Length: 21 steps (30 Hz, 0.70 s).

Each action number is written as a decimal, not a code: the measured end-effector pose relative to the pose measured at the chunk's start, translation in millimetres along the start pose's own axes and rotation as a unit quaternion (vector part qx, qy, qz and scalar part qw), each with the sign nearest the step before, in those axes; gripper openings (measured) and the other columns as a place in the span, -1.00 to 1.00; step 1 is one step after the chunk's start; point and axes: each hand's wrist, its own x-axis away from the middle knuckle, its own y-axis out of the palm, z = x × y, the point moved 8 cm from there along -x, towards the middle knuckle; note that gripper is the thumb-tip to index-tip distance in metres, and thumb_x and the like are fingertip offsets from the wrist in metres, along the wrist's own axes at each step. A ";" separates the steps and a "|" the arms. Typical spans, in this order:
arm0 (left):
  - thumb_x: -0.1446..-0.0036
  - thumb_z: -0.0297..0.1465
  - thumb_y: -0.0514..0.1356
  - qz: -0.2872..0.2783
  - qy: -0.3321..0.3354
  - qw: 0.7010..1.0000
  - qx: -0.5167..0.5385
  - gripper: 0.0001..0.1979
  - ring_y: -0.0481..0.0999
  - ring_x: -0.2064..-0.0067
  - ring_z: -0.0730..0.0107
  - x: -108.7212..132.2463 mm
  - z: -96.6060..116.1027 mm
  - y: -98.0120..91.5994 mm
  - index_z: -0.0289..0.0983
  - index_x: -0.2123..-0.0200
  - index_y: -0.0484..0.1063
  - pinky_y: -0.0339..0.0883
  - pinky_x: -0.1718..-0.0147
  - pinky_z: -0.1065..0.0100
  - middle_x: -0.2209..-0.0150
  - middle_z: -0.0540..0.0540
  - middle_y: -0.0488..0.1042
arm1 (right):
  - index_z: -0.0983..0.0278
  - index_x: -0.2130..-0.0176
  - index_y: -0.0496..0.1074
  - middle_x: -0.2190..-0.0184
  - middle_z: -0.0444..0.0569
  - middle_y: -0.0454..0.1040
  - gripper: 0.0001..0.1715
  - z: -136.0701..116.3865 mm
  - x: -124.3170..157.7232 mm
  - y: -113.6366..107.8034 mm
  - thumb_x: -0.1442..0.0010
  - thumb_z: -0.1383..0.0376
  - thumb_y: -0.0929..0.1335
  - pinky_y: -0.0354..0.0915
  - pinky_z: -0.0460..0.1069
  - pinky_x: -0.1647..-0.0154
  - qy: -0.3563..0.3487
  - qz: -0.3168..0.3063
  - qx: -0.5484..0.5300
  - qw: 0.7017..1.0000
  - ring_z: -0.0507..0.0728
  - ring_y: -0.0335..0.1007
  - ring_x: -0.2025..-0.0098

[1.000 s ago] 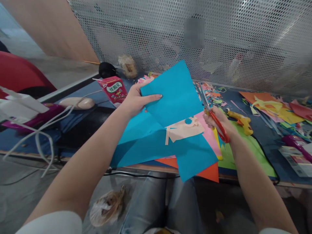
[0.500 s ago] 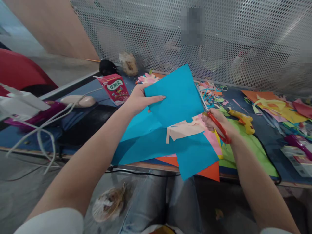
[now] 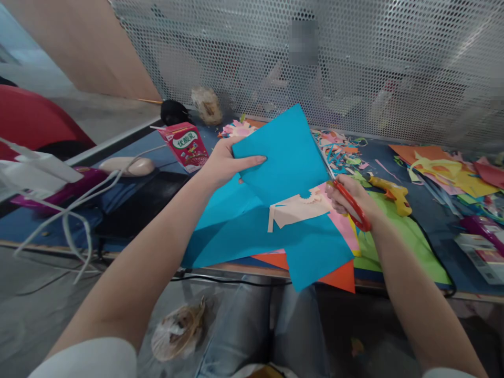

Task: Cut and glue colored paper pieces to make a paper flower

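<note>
A sheet of blue paper [image 3: 281, 152] is pinched at its left corner by my left hand [image 3: 228, 160], thumb on top and fingers underneath. My right hand [image 3: 350, 197] grips red-handled scissors [image 3: 352, 206], whose blades lie along the sheet's right edge. I cannot tell whether the blades have paper between them. Below the held sheet, more blue paper [image 3: 236, 239] lies on the table, some of it past the front edge. A cut piece of pale pink paper [image 3: 299, 212] rests on top of it, with a jagged notch.
A yellow glue gun [image 3: 394, 194] lies on green paper [image 3: 397, 236] at right. Paper scraps [image 3: 342, 157] pile up behind the scissors. A pink drink carton [image 3: 187, 147], white cables [image 3: 79, 210] and a dark flat object [image 3: 137, 205] are at left. A perforated metal screen [image 3: 244, 58] stands behind.
The view has shifted slightly. Both hands, the held blue sheet and the scissors stay in nearly the same places, with only a very small leftward drift.
</note>
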 end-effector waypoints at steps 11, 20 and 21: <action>0.23 -0.22 0.40 -0.019 -0.018 0.999 -0.020 -0.56 0.57 0.36 0.21 1.4 1.6 4.6 -0.30 0.24 0.50 0.52 0.46 0.27 0.30 -0.14 0.56 | 0.20 0.47 0.10 0.68 -0.32 0.13 -0.40 -7.2 4.9 2.0 0.15 -0.11 0.44 -0.01 -0.13 0.74 0.023 -0.004 -0.004 1.000 -0.10 0.07 0.72; 0.21 -0.25 0.40 -0.037 -0.019 0.999 -0.016 -0.60 0.54 0.46 0.32 2.5 -0.6 9.0 -0.30 0.27 0.52 0.45 0.60 0.41 0.38 -0.10 0.55 | 0.19 0.44 0.10 0.69 -0.32 0.13 -0.44 -6.2 5.9 4.5 0.12 -0.09 0.43 -0.01 -0.12 0.75 0.031 -0.010 0.008 0.999 -0.08 0.05 0.72; 0.21 -0.25 0.40 -0.036 -0.022 0.999 -0.020 -0.61 0.52 0.50 0.35 2.2 -1.3 8.4 -0.30 0.27 0.51 0.43 0.64 0.43 0.41 -0.09 0.55 | 0.20 0.45 0.11 0.68 -0.31 0.15 -0.44 -5.7 5.9 3.8 0.12 -0.10 0.42 -0.02 -0.12 0.76 0.036 -0.005 0.012 0.999 -0.08 0.06 0.73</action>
